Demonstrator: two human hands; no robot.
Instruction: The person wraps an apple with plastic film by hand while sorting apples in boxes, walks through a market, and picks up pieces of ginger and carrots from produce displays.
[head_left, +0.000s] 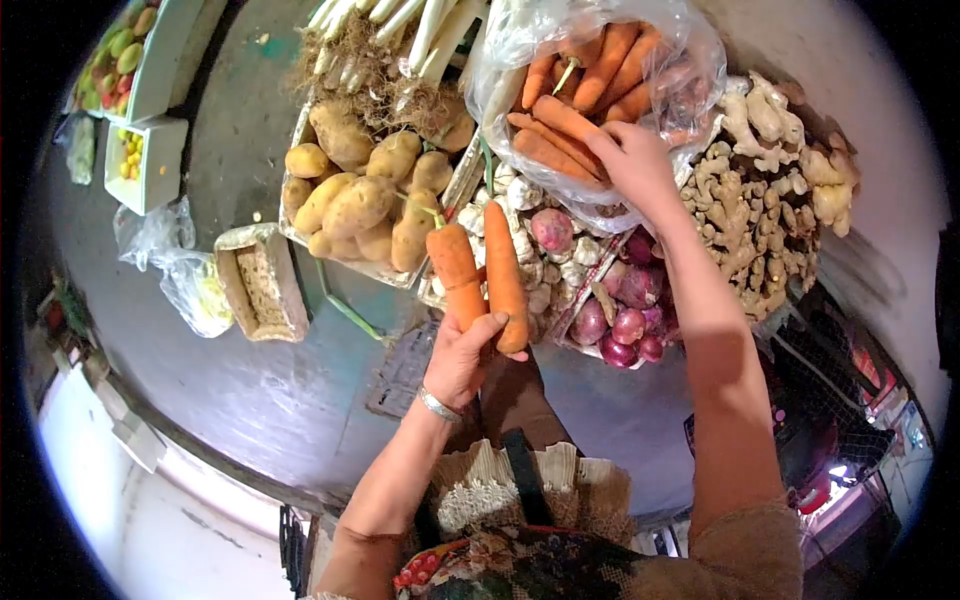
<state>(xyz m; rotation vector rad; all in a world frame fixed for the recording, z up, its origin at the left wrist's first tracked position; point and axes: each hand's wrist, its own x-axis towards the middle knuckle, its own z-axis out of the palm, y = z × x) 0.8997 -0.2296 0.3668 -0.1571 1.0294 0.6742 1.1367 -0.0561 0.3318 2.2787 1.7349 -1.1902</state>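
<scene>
My left hand (465, 362) is closed around the lower ends of two carrots: a thick one (456, 275) with a bit of green stem and a longer one (506, 275) beside it. Both point away from me above the garlic (515, 195). At the clear plastic bag (695, 45), my right hand (640, 165) grips the near end of another carrot (566, 118), its fingertips partly hidden. Several more carrots (605, 65) lie in the bag around that hand.
Potatoes (360, 205) fill a crate on the left, with rooted leeks (420, 45) behind. Red onions (625, 325) sit below the garlic, and ginger (755, 210) is piled to the right. A small foam box (262, 285) and a white box of yellow fruit (145, 165) stand farther left.
</scene>
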